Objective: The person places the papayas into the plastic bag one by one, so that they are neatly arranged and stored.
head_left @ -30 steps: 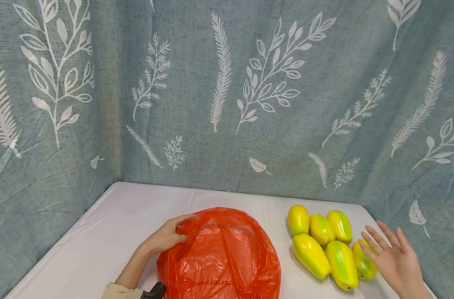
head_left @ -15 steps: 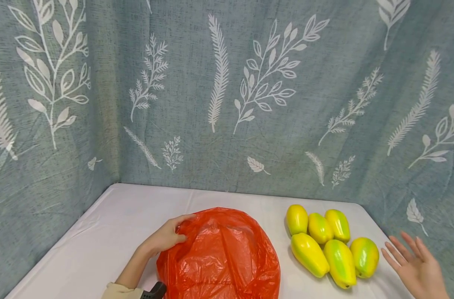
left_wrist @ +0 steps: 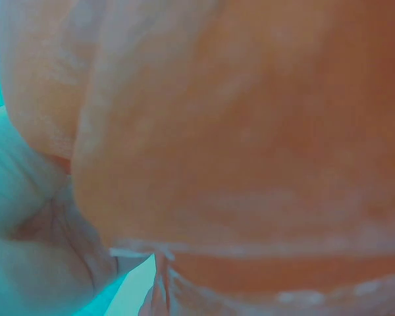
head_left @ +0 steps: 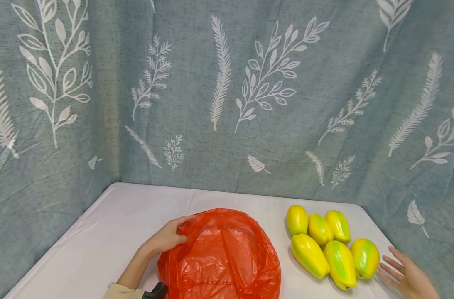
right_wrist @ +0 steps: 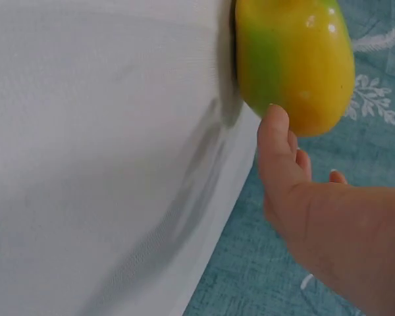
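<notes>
My left hand (head_left: 167, 237) grips the left rim of a red plastic bag (head_left: 215, 257), its thumb and fingers on either side of the film. In the left wrist view the bag (left_wrist: 237, 151) fills most of the picture, and my palm (left_wrist: 33, 217) shows at the left; the fingertips are hidden. Several glossy yellow-green, papaya-like fruits (head_left: 338, 261) lie grouped right of the bag. My right hand (head_left: 410, 272) is just right of the rightmost fruit (head_left: 365, 258), fingers extended and holding nothing. In the right wrist view a fingertip overlaps that fruit's (right_wrist: 296, 66) lower end.
A white cloth (head_left: 137, 207) covers the table under the bag and fruits. Grey-green curtains (head_left: 189, 104) with white leaf prints hang behind it and along both sides. The table's right edge runs close beside my right hand.
My right hand, at first overlapping the rightmost fruit, has moved off to the right and lower, then a little back left, turning more side-on. The left hand and bag stay put.
</notes>
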Available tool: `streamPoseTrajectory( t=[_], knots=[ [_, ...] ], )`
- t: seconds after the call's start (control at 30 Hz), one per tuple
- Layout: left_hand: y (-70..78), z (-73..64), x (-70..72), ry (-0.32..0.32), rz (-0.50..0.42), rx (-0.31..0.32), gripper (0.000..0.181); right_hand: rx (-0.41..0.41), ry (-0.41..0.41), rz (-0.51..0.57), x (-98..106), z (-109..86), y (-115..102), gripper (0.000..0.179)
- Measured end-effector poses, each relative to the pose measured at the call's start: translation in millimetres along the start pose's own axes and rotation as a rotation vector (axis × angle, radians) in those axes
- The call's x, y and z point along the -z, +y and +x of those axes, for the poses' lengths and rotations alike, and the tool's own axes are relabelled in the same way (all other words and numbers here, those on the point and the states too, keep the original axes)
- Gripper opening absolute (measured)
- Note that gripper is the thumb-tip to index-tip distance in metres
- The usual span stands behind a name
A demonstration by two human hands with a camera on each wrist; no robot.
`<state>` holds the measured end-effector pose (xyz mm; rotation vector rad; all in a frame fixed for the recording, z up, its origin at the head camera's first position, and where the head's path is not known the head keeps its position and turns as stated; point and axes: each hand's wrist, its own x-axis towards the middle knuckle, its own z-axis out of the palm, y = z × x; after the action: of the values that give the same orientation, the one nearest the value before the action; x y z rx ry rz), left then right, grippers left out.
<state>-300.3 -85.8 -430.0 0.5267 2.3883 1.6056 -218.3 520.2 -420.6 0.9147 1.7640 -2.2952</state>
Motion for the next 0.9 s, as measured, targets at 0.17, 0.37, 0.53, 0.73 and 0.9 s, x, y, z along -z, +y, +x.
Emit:
streamPoseTrajectory(
  t=[0.17,0.37,0.53,0.73,0.9],
  knots=[
    [0.4,0.6,1.3,-0.001,0.008,-0.011,0.061,-0.028,-0.033,-0.164,-5.6,3.6,5.1,0.13],
    [-0.7,-0.8,2.5,-0.021,0.001,-0.033,0.061,-0.044,-0.101,-0.27,-11.3,8.0,9.1,0.125],
    [-2.6,-1.3,2.9,-0.027,-0.01,-0.034,0.061,-0.022,-0.123,-0.338,-16.8,10.7,15.5,0.119],
    [-3.8,-1.4,4.1,-0.03,-0.015,-0.018,0.062,-0.016,-0.035,-0.357,-25.3,15.1,16.7,0.117],
    [-2.7,-1.9,5.0,-0.03,-0.011,-0.021,0.063,-0.035,0.026,-0.371,-30.5,18.7,14.8,0.121]
  ],
)
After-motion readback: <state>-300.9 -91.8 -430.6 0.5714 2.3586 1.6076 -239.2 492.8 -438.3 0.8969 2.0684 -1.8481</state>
